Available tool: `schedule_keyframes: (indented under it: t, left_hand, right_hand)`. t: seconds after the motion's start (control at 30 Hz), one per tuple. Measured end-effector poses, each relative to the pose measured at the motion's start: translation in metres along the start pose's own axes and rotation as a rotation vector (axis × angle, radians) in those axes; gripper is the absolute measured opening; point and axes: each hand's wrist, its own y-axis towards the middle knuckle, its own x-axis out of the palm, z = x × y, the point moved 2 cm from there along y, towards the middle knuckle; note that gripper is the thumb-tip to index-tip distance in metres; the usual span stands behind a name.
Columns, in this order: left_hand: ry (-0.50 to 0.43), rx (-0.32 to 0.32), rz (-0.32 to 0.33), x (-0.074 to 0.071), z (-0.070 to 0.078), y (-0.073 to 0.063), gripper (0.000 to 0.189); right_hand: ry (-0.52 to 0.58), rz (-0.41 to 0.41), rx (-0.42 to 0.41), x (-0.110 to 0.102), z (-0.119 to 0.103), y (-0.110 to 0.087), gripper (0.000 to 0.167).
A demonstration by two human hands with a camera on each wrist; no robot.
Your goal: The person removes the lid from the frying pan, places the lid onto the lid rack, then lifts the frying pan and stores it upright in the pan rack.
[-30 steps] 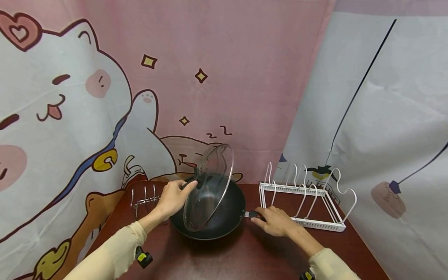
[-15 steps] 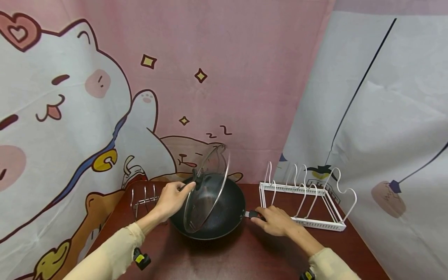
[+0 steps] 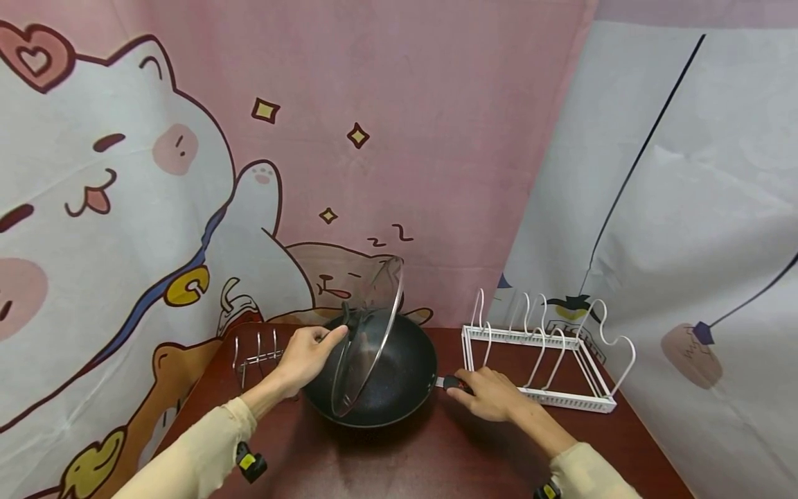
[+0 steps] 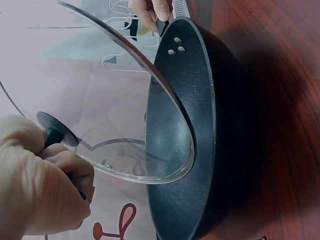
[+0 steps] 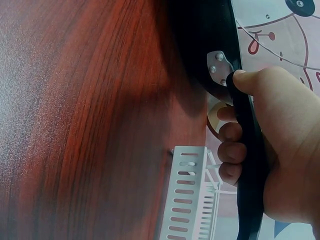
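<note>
A black wok sits on the dark red wooden table, its long handle pointing right. My right hand grips that handle, with the fingers curled under it and the thumb laid along it near the rivets. In my left hand is the black knob of a round glass lid with a metal rim. The lid is tilted steeply, almost on edge, over the wok's left half. In the left wrist view its lower rim dips inside the wok's opening; whether it touches the wok I cannot tell.
A white rack with several upright wire loops stands right of the wok, close behind my right hand. At the left is a small metal wire rack, partly behind my left arm. A printed cloth hangs behind the table.
The lid has turned more upright and its right rim has shifted left, so it looks narrower from above. My left hand has moved slightly left. My right hand and the wok stay put.
</note>
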Motion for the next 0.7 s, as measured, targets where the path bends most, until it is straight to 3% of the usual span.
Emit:
schedule_keyframes:
  t: [0.4,0.7]
  left_hand:
    - [-0.069,0.001,-0.029,0.0018,0.0001,-0.0003,0.056]
    - [-0.071,-0.026,-0.030,0.0014,-0.0005,-0.0009,0.055]
  right_hand:
    - [0.010,-0.009,0.002,0.0001,0.0000,-0.0001,0.032]
    - [0.004,-0.009,0.000,0.0008,0.0001,0.0001,0.032]
